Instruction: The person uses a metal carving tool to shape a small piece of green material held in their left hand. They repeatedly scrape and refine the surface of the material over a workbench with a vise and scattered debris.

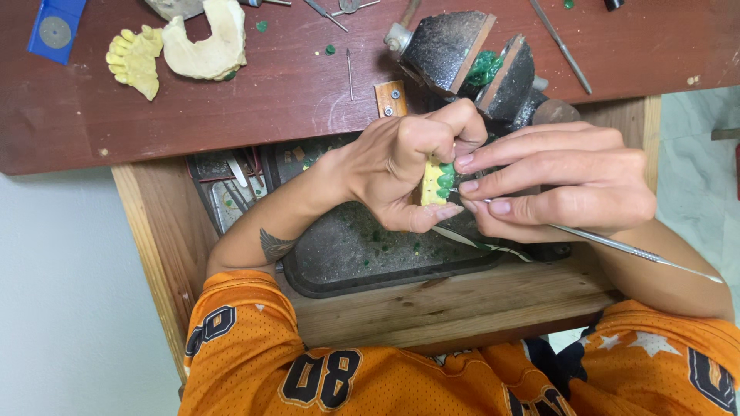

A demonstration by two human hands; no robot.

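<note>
Orange sleeves (pixel 254 347) frame a wooden drawer (pixel 462 296) holding a dark tray (pixel 347 254) under the reddish bench (pixel 231 92). Left hand (pixel 401 169) fingers clamp a yellow cast with green wax teeth (pixel 436 181); right hand (pixel 563 185) pinches a thin metal tool (pixel 617 246).

Just in front of the black vise (pixel 478 65) on the table (pixel 308 85), the left hand (pixel 401 166) grips a yellow dental cast with green wax teeth (pixel 437 183). The right hand (pixel 559 181) touches it, holding a thin metal tool (pixel 632 248). Two pale casts (pixel 181 46) lie well left of the vise.
</note>
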